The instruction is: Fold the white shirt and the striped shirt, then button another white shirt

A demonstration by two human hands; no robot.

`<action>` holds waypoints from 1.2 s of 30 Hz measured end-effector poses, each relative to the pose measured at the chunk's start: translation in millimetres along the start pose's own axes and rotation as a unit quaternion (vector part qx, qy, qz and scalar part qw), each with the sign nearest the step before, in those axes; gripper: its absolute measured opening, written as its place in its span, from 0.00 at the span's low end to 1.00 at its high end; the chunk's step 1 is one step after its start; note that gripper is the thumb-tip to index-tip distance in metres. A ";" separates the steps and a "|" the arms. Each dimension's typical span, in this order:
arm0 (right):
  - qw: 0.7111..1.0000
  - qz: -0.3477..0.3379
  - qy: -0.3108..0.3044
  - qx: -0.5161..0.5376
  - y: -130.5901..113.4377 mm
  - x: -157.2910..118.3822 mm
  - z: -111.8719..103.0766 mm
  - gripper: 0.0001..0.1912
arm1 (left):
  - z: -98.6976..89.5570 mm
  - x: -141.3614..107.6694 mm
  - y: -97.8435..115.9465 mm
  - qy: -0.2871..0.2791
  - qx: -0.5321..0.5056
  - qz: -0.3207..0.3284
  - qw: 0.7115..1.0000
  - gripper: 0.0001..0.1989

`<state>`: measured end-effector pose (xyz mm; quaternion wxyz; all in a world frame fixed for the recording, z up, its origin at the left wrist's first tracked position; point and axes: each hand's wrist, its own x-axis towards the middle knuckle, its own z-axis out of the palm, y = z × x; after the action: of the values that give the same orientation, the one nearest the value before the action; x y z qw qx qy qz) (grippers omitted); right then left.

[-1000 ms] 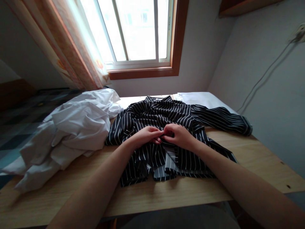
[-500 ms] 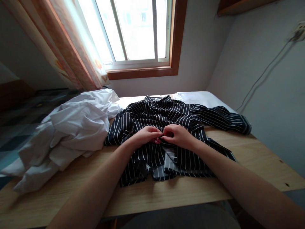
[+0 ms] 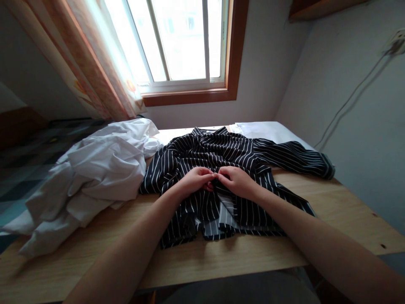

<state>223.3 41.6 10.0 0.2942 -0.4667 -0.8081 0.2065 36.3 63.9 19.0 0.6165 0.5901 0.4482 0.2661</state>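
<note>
A black shirt with white stripes (image 3: 221, 147) lies spread on the wooden table (image 3: 253, 253), its collar toward the window and one sleeve stretched out to the right. Midway down its front, my left hand (image 3: 198, 178) pinches the cloth near the front edge. My right hand (image 3: 233, 179) pinches the same spot from the other side, and the fingertips of both hands meet. Whatever small part lies between the fingertips is too small to make out. Below the hands the front hangs apart, showing the paler inside of the cloth.
A crumpled white cloth (image 3: 104, 164) is heaped on the left side of the table. Flat white sheets (image 3: 262, 128) lie at the back right. Beyond stand a window (image 3: 186, 38) and a curtain (image 3: 104, 63); a cable (image 3: 351, 103) runs down the right wall.
My right hand's curled fingers have straightened, and its fingertips have come against those of my left hand. The shirt lies almost as before.
</note>
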 end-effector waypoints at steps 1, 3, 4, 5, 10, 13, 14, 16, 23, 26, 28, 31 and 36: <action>1.000 0.004 0.002 -0.004 0.4 0.3 0.8 0.13 | 1.6 0.4 0.3 0.008 0.010 0.011 1.000 0.06; 1.000 0.012 0.009 -0.008 1.1 1.2 2.0 0.13 | 4.8 0.5 1.6 0.028 0.038 0.032 0.998 0.07; 1.000 0.016 0.013 -0.007 1.2 1.7 2.4 0.14 | 6.3 0.2 2.4 0.038 0.055 0.042 0.997 0.07; 1.000 0.019 0.016 -0.005 1.2 2.2 2.7 0.14 | 7.7 -0.4 3.4 0.047 0.074 0.052 0.995 0.07; 0.999 0.038 0.030 -0.004 -1.2 2.7 3.0 0.15 | 14.3 -4.7 7.7 0.096 0.217 0.132 0.963 0.08; 0.998 0.047 0.034 -0.030 -3.4 1.6 3.2 0.16 | 19.0 -6.4 9.5 0.139 0.294 0.173 0.930 0.08; 0.997 0.045 0.036 -0.043 -4.4 1.1 3.3 0.15 | 20.5 -6.8 10.0 0.152 0.312 0.185 0.919 0.08; 0.996 0.039 0.043 -0.072 -7.0 0.1 3.4 0.14 | 23.1 -7.7 11.0 0.169 0.334 0.200 0.905 0.08; 0.986 0.046 0.047 -0.152 -17.9 -2.2 2.1 0.14 | 29.0 -9.2 12.4 0.201 0.314 0.179 0.911 0.08; 0.985 0.037 0.045 -0.160 -18.2 -2.3 3.1 0.13 | 27.9 -7.8 11.3 0.206 0.293 0.171 0.918 0.08; 0.987 0.033 0.049 -0.146 -15.8 -1.6 4.4 0.13 | 25.8 -6.8 10.3 0.194 0.272 0.166 0.928 0.08; 0.995 0.033 0.057 -0.079 -9.5 0.7 5.7 0.12 | 22.8 -6.2 9.7 0.172 0.260 0.169 0.935 0.08; 0.996 0.032 0.066 0.056 -1.5 4.7 5.4 0.14 | 20.8 -6.9 11.4 0.170 0.334 0.193 0.907 0.08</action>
<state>216.9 44.7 8.3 0.3657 -0.4875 -0.7589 0.2293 53.4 49.6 29.5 0.2344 0.7826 0.4860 0.3106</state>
